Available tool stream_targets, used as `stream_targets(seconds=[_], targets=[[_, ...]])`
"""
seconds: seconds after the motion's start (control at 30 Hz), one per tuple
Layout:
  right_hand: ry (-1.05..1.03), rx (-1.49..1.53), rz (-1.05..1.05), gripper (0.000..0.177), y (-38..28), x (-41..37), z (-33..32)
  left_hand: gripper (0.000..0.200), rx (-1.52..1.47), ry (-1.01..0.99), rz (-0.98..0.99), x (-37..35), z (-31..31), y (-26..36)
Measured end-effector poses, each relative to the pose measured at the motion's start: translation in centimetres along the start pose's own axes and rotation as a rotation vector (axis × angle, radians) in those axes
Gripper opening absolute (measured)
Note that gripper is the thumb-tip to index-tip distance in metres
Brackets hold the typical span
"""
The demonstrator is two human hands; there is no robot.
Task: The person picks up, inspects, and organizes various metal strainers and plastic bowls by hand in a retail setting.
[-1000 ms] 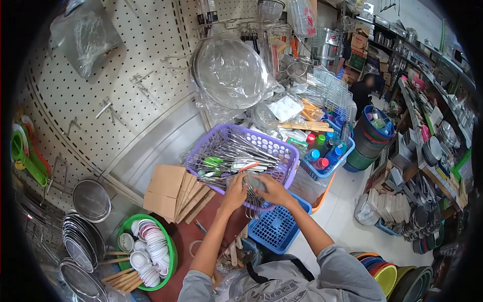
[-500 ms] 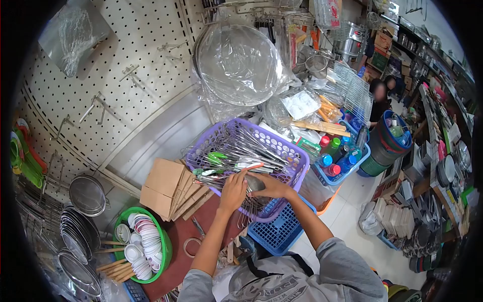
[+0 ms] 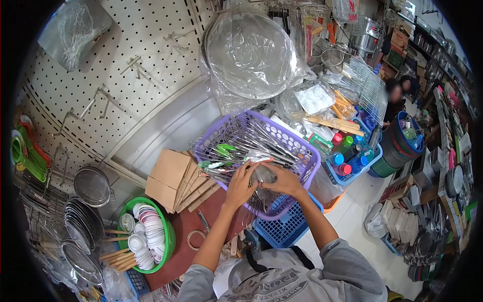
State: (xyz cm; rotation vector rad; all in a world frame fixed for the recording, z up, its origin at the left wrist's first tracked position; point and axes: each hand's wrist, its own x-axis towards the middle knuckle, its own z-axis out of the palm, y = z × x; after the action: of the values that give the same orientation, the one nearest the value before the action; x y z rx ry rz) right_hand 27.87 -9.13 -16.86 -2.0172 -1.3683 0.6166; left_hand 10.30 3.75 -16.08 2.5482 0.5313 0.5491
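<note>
A purple basket (image 3: 313, 173) in front of me holds many long metal utensils (image 3: 261, 138), some with green, white or orange handles. Over its near side my right hand (image 3: 286, 181) grips a rounded grey metal piece (image 3: 263, 174), whose exact kind I cannot make out. My left hand (image 3: 241, 187) is curled against the other side of the same piece, fingertips near the utensil handles. The fingers partly cover the piece and the utensils beneath.
Folded cardboard (image 3: 168, 176) lies left of the basket, with a tape roll (image 3: 196, 240) on the red surface. A green basket (image 3: 171, 241) holds white spoons. A blue crate (image 3: 282, 229) stands below; bottles (image 3: 344, 146) fill another to the right. Two people sit further back.
The view has shifted, so the surroundings sit further right. Both hands stay at the rounded grey piece, which has turned a little between them. The left fingers are more spread.
</note>
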Motion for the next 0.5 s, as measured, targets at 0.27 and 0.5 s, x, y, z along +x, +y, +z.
stream_targets(seconds=[0.27, 0.5], targets=[[0.069, -0.046, -0.036, 0.077, -7.0, -2.0, -6.4, 0.050, -0.143, 0.163, 0.176, 3.0, -3.9, 1.8], [0.259, 0.245, -0.386, 0.053, -10.2, -4.3, -8.0, 0.028, -0.135, 0.362, 0.104, 2.2, -9.1, 1.5]])
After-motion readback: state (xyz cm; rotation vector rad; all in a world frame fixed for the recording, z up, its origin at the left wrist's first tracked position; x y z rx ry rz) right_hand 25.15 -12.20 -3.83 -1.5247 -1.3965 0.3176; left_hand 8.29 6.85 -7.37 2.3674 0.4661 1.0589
